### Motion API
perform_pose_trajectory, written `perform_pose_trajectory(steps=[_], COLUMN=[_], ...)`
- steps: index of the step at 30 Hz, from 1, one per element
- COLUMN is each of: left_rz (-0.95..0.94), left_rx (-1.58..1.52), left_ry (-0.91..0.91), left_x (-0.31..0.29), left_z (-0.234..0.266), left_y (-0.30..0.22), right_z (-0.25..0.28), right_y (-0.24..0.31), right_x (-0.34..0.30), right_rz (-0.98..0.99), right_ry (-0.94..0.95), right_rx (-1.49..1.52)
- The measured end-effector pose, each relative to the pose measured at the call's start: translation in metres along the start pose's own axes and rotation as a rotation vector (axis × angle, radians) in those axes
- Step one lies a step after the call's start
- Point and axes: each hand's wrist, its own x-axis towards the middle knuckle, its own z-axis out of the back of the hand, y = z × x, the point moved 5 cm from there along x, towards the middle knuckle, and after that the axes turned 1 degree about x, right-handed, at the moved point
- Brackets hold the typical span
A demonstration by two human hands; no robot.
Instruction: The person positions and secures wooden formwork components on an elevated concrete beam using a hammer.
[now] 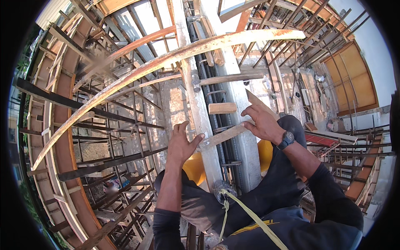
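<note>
Wooden strip (225,136): left fingers (182,128) spread beside one end, right fingers (251,109) parted near other.

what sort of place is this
Most likely a building site, seen from up high: steel reinforcing bars run between two long formwork boards, and a web of dark beams and props, such as the long dark beam at left, stands over the ground below.

Brown wooden strip (225,136), black watch (286,140)
</note>
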Motion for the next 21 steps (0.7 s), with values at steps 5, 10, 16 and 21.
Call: perform_pose_trajectory(steps=[5,10,16,21], left_rz=[-0.01,-0.103,0.014,0.046], left_rx=[0.131,0.012,-0.184,-0.603], left_ry=[0.136,-0.034,0.009,0.012], left_x=[-0.04,-0.019,-0.007,-0.015], left_z=[-0.02,-0.019,-0.017,-0.055], left_y=[-0.002,0.014,0.029,0.034], right_z=[-0.026,-0.038,-0.043,-0.037], right_y=[-0.015,-0.051,-0.05,-0.037], right_x=[-0.046,-0.047,-0.048,-0.035], right_rz=[0.006,-0.192,-0.159,-0.211], right_ry=[-0.121,-0.111,-0.16,-0.12], right_rx=[-0.212,-0.095,-0.065,-0.113])
